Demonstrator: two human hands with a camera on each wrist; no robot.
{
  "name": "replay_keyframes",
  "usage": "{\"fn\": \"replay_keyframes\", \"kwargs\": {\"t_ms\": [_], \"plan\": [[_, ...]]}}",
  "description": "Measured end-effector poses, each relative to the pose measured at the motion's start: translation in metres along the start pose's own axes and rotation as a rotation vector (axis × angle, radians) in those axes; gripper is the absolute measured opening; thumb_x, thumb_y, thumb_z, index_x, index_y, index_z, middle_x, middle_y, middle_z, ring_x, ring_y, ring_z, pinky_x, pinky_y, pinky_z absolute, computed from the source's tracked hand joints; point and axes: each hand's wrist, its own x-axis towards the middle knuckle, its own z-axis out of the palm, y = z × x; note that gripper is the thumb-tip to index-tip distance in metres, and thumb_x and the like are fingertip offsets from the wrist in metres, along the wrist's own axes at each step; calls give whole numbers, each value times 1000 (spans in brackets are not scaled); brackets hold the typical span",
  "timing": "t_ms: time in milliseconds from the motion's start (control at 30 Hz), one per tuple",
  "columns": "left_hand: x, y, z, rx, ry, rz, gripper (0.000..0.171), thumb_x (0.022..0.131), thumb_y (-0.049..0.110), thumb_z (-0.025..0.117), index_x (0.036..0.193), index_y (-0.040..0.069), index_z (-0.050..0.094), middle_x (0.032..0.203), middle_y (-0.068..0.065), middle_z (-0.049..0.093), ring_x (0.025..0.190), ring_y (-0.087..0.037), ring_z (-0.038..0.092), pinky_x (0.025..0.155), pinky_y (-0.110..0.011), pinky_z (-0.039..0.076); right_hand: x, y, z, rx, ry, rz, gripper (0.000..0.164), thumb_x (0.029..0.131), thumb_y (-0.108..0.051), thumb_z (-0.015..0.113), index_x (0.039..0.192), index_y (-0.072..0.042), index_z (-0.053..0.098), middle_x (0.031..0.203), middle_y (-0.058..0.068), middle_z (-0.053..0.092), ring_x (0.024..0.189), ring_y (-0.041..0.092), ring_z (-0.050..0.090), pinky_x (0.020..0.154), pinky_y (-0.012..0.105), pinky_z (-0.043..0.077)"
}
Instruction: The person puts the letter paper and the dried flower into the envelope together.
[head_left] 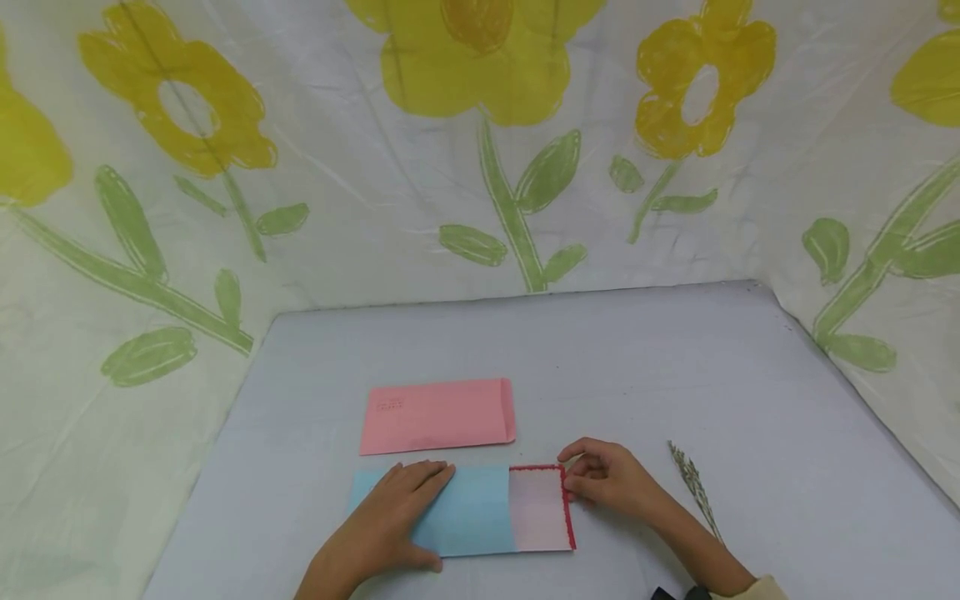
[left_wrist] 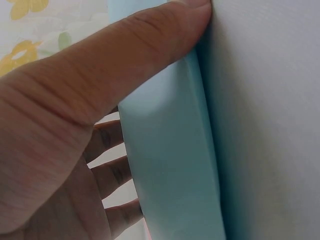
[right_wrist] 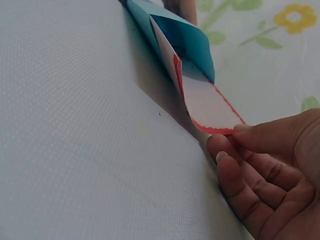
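Observation:
A light-blue envelope lies on the table with its mouth facing right. My left hand spans it, the thumb on the near long edge and the fingers at the far edge. A pale pink card with a red border sticks out of the envelope's mouth; its other part is hidden inside. At the card's outer end, my right hand pinches the red edge between thumb and forefinger. In the right wrist view, the envelope's mouth gapes and the card looks folded, one leaf raised.
A pink envelope with small print lies behind the blue one. To the right of my right hand is a dried sprig. The white-grey table is bordered by a flower-patterned cloth.

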Motion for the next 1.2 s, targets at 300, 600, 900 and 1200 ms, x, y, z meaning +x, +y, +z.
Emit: {"fn": "replay_keyframes", "kwargs": {"t_ms": [300, 600, 900, 1200], "plan": [[0, 1, -1, 4, -5, -8, 105, 54, 57, 76, 140, 14, 34, 137, 1, 37, 126, -20, 31, 103, -49, 21, -2, -15, 4, 4, 3, -15, 25, 83, 1, 61, 107, 4, 54, 83, 20, 62, 69, 33, 62, 53, 35, 51], [0, 0, -1, 4, 2, -1, 105, 54, 58, 75, 140, 14, 34, 137, 1, 37, 125, -20, 32, 103, -49, 22, -1, -14, 6, 13, 4, -23, 26, 84, 2, 60, 108, 3, 54, 85, 21, 62, 70, 34, 62, 58, 38, 53], [0, -1, 0, 0, 7, 5, 106, 54, 60, 74, 140, 13, 32, 137, 0, 37, 126, -18, 30, 103, -49, 23, 3, -12, 7, 46, -19, -34, 27, 84, 3, 59, 110, 5, 52, 87, 23, 61, 71, 37, 61, 58, 40, 52], [-1, -1, -1, 1, 5, 2, 106, 54, 60, 74, 140, 14, 32, 138, 1, 36, 126, -19, 31, 103, -49, 23, 4, -12, 11, 78, -38, 6, 28, 84, 1, 60, 111, 4, 53, 90, 23, 61, 76, 37, 62, 62, 42, 53]]}}
